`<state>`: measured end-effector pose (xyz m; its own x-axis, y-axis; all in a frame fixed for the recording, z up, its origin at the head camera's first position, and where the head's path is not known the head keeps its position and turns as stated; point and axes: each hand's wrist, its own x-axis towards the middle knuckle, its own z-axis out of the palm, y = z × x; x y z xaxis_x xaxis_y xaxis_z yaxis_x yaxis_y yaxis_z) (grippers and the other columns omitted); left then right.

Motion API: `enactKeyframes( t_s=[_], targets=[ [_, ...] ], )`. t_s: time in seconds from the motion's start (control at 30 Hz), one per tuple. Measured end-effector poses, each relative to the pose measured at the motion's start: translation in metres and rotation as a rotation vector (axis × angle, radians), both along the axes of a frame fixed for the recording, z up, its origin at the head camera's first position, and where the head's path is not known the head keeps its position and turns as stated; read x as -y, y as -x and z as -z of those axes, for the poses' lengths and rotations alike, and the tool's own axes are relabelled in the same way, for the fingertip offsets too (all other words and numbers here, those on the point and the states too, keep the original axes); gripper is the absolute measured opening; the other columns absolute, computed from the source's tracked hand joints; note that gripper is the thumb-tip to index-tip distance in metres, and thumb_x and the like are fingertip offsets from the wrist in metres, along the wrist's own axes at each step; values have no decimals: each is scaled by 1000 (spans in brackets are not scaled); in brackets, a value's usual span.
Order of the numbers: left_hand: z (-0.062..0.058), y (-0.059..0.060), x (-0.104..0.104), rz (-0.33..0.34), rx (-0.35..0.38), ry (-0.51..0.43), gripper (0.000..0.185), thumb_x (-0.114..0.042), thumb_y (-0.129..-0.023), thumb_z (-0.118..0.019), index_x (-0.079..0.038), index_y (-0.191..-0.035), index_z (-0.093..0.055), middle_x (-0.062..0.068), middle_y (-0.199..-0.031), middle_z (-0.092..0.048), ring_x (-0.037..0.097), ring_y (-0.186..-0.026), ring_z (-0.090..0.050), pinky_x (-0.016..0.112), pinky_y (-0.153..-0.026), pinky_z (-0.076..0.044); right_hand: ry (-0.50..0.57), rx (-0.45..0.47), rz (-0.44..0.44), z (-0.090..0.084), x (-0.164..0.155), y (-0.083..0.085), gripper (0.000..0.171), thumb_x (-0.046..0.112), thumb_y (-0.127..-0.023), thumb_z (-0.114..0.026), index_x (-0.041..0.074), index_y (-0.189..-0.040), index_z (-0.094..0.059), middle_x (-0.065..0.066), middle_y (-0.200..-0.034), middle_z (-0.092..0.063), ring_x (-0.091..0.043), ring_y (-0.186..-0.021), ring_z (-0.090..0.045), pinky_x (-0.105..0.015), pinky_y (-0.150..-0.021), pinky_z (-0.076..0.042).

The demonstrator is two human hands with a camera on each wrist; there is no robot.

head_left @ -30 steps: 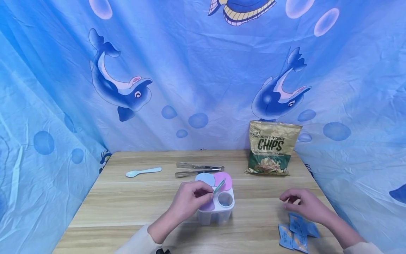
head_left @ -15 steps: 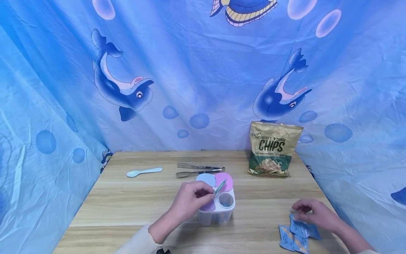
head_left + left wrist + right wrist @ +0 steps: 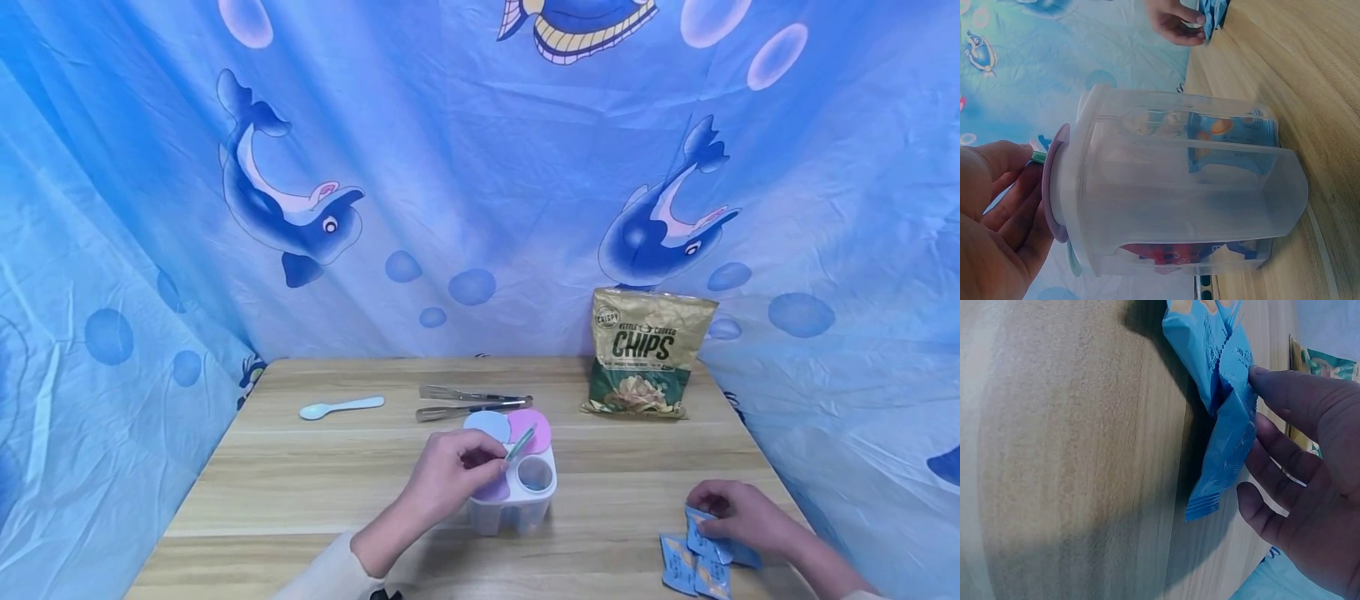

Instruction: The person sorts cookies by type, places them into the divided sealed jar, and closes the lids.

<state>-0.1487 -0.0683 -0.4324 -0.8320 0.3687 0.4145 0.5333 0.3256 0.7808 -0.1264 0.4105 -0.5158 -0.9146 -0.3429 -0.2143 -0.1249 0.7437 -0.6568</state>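
Note:
In the head view my left hand is over a white multi-compartment container, pinching a thin green lid seen edge-on. A blue lid, a pink lid and a purple lid cover other compartments; the front right one is uncovered. Through the clear wall in the left wrist view, a blue packet and red packaging show inside. My right hand pinches a small blue snack packet at its edge, thumb on one side and fingers on the other.
Several more blue packets lie by my right hand. A chips bag stands at the back right. Behind the container lie metal tongs, with a light blue spoon further left. A blue curtain closes off the table's back.
My right hand has come down and to the right onto the blue packets and taken hold of one's edge. My left hand keeps its place at the green lid.

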Motion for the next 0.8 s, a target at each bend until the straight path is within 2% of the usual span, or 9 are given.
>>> enactKeyframes(
  t_s=[0.27,0.53,0.63,0.8],
  targets=[
    [-1,0,0,0,6,8,12,-7,-83,-83,-16,-90,-79,-9,-85,-76,1,-74,-65,22,-67,-59,-68,-37,48,4,3,7,30,22,-83,-84,10,-108,-72,2,-96,-67,0,-83,-58,-23,-69,-51],
    [-2,0,0,2,25,17,12,-8,-84,-83,-17,-91,-79,-10,-85,-76,2,-74,-65,22,-68,-59,-79,-80,102,0,12,15,28,12,-83,-82,8,-110,-72,1,-97,-69,-2,-84,-61,-23,-70,-53],
    [-2,0,0,5,26,12,11,-8,-84,-83,-17,-91,-79,-10,-85,-76,2,-75,-66,23,-68,-59,-80,-78,110,-2,14,17,27,13,-85,-81,6,-110,-73,2,-96,-70,-3,-84,-61,-23,-69,-53],
    [-1,0,1,5,24,11,11,-8,-84,-82,-16,-91,-79,-10,-85,-76,2,-75,-66,23,-68,-59,-69,-99,73,-5,17,19,27,16,-87,-79,6,-111,-73,3,-95,-70,-1,-82,-60,-23,-69,-52]
  ],
)
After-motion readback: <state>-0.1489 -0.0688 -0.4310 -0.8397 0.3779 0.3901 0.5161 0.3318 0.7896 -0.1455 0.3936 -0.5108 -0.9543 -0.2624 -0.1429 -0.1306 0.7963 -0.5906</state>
